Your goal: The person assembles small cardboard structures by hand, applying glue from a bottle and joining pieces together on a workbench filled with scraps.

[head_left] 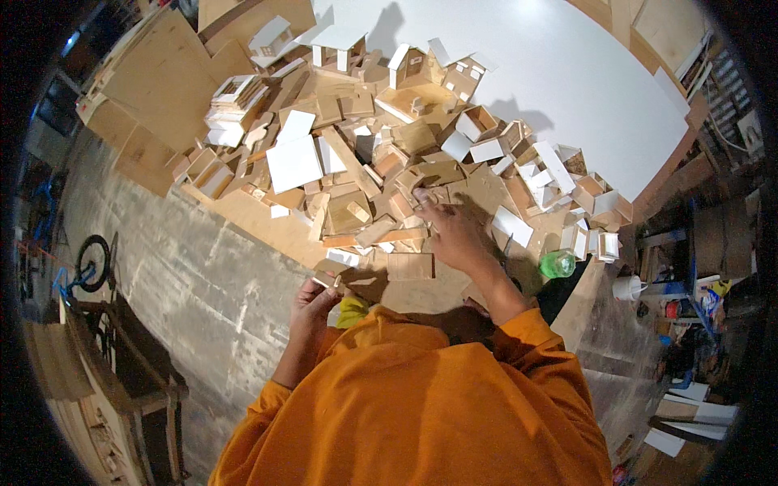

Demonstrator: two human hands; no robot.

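Observation:
My left hand (309, 298) is closed at the table's near edge, pinching a small pale wooden piece (327, 283) between thumb and fingers. Above the pile, my right hand (455, 233) stretches out with its fingers extended toward small wooden parts (417, 174). Nothing shows in it, though some of its fingers are hidden. Loose wooden panels and blocks spread across the work area. A flat brown wooden block (411, 266) lies between the two hands, and a white panel (294, 164) rests on the heap farther left.
Small model houses with white roofs (339, 37) stand at the back beside a large white board (535, 49). A green bottle (557, 263) is at the right table edge. Large plywood sheets (166, 61) lean at far left. A wooden frame (121, 389) stands on the floor.

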